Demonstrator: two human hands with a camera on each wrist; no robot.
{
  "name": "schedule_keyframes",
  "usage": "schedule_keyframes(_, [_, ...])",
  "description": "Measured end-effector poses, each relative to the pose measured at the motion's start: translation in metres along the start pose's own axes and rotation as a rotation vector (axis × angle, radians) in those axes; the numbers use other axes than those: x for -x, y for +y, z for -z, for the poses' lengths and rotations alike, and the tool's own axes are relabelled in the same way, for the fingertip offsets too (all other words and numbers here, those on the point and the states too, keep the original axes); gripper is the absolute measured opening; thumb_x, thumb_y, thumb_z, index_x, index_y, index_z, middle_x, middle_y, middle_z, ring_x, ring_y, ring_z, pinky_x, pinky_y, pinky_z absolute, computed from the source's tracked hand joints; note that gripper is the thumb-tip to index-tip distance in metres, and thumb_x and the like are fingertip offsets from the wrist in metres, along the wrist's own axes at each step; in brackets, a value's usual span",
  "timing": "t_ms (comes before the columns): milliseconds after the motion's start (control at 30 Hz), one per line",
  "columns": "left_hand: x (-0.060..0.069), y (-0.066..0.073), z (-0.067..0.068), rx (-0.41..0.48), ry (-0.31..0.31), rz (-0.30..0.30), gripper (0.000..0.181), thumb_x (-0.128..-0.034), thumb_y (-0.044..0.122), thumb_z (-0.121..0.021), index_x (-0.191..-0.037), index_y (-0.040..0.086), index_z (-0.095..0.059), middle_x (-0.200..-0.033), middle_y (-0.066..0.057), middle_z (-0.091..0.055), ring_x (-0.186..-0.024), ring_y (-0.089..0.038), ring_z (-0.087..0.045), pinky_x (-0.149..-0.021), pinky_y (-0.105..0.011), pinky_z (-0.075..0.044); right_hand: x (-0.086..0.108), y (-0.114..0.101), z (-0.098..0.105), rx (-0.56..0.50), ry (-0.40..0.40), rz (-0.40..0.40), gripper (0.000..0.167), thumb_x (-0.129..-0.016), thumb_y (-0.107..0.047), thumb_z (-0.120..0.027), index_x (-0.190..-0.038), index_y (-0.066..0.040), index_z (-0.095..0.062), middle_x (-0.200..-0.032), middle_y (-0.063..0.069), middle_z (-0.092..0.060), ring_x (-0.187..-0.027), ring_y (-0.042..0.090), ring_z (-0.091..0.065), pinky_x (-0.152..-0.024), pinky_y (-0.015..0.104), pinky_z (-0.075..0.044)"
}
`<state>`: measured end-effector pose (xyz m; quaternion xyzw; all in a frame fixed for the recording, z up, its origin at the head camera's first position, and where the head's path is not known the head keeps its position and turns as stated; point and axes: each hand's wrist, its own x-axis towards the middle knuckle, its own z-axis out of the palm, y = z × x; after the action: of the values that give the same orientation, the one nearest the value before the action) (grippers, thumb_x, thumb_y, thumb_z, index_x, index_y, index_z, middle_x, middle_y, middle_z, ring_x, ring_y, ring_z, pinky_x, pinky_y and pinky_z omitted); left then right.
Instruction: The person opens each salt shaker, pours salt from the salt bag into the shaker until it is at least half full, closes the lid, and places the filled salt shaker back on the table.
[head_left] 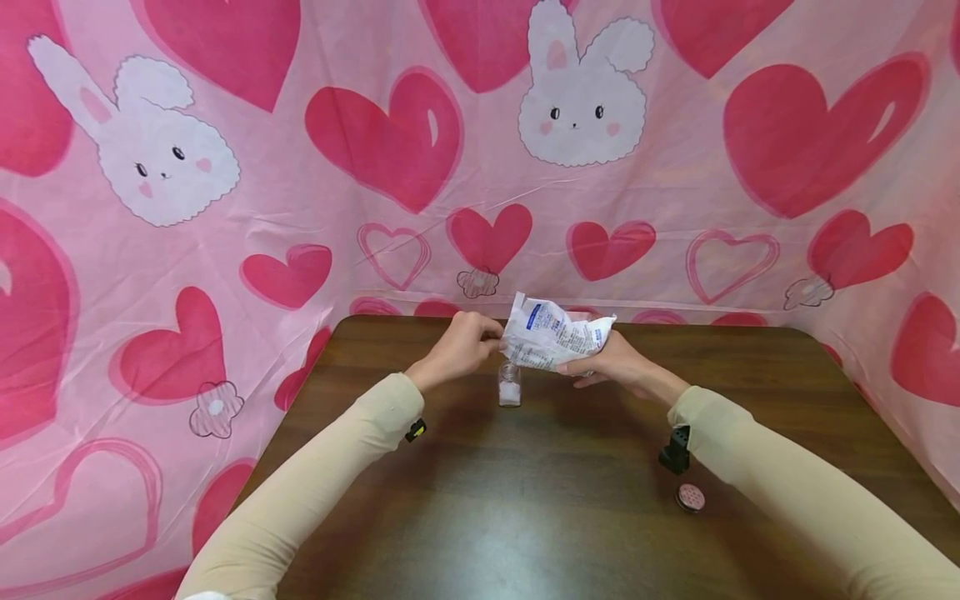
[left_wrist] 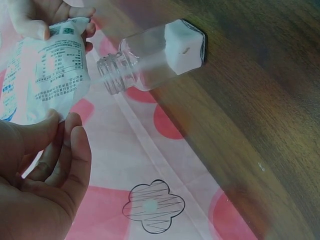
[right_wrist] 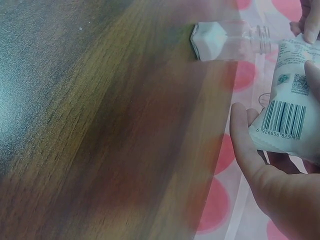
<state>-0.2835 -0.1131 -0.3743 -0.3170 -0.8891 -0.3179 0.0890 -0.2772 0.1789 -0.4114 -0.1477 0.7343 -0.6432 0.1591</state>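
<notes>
A white printed plastic bag is tilted over a small clear glass shaker bottle that stands upright on the table. My left hand pinches the bag's edge near its opening between thumb and fingers. At the bag's other end my right hand grips it from below, beside a printed barcode in the right wrist view. A faint white stream runs from the bag into the threaded bottle neck in the left wrist view. White powdery grains fill the bottom of the bottle.
On the dark wooden table, a round pink lid with holes lies near the right forearm. A pink cloth with hearts and rabbits hangs behind and beside the table. A few white specks dot the wood.
</notes>
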Motion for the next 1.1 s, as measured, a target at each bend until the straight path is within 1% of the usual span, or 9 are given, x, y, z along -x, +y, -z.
schedule_keyframes(200, [0.0005, 0.0001, -0.0007, 0.002, 0.005, 0.005, 0.006, -0.0914, -0.003, -0.079, -0.092, 0.002, -0.082, -0.087, -0.005, -0.076, -0.072, -0.012, -0.061, -0.066, -0.027, -0.053, -0.0003, 0.0006, -0.0003, 0.0, 0.0, 0.001, 0.058, -0.085, -0.003, -0.088, -0.136, -0.002, -0.06, -0.119, 0.016, -0.073, -0.101, 0.03, -0.073, -0.087, 0.07, -0.052])
schedule_keyframes(433, [0.0006, -0.0012, -0.0022, -0.013, 0.005, -0.003, 0.006, -0.0906, -0.002, -0.08, -0.09, 0.003, -0.082, -0.082, -0.003, -0.074, -0.072, -0.012, -0.058, -0.066, -0.027, -0.051, -0.0011, 0.0031, 0.0011, 0.013, -0.002, 0.004, 0.057, -0.085, -0.004, -0.088, -0.135, -0.002, -0.061, -0.119, 0.016, -0.073, -0.101, 0.03, -0.073, -0.086, 0.068, -0.054])
schedule_keyframes(700, [-0.0002, -0.0005, -0.0018, -0.007, 0.01, -0.006, 0.008, -0.091, -0.004, -0.079, -0.091, 0.003, -0.082, -0.084, -0.004, -0.075, -0.071, -0.012, -0.059, -0.066, -0.027, -0.051, -0.0003, 0.0008, 0.0015, 0.023, 0.0, 0.006, 0.056, -0.085, -0.005, -0.088, -0.134, -0.002, -0.061, -0.119, 0.016, -0.073, -0.102, 0.031, -0.073, -0.087, 0.069, -0.053])
schedule_keyframes(1100, [-0.0002, -0.0003, -0.0009, 0.004, 0.0, -0.005, 0.005, -0.0914, -0.002, -0.08, -0.093, 0.003, -0.082, -0.085, -0.003, -0.075, -0.071, -0.012, -0.059, -0.065, -0.027, -0.051, 0.0002, -0.0006, 0.0018, 0.028, 0.003, 0.004, 0.056, -0.085, -0.004, -0.088, -0.134, -0.001, -0.062, -0.119, 0.016, -0.073, -0.102, 0.031, -0.073, -0.087, 0.068, -0.053])
